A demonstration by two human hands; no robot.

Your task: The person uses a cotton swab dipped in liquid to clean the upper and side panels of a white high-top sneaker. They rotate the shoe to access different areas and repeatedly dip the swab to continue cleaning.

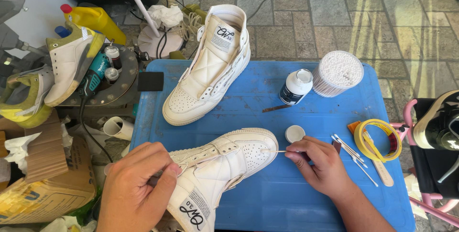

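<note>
- Far left: two worn shoes (57, 69) with yellow-green trim sit stacked on a round stand, one above the other; a teal power tool (97, 72) lies just beside them, and a yellow bottle (95, 19) with a red cap stands behind.
- Below them, one cardboard box (48, 179) with crumpled paper around it.
- Left hand (136, 186): closed around the ankle end of the near shoe (224, 165), fingers curled into its lace area, gripping it firmly.
- Two white high-top shoes on the blue table (267, 198): the near shoe lies on its side across the front edge, toe pointing right; the far shoe (208, 69) stands upright at the back left, well apart from the hands.
- One swab (273, 151) touches the near shoe's perforated toe with its tip.
- Right hand (319, 162): fingers pinched shut on the swab's other end, resting on the table just right of the toe.
- One small round white lid (295, 133) lies just above that hand.
- One dark bottle (296, 86), white at the top, stands behind it, next to one round tub (340, 73) packed with swabs.
- Several loose swabs (351, 153) lie right of the hand; I cannot count them exactly.
- One roll of yellow tape (380, 139) near the right edge.
- Far right: one dark shoe (437, 119) on a pink frame.
</note>
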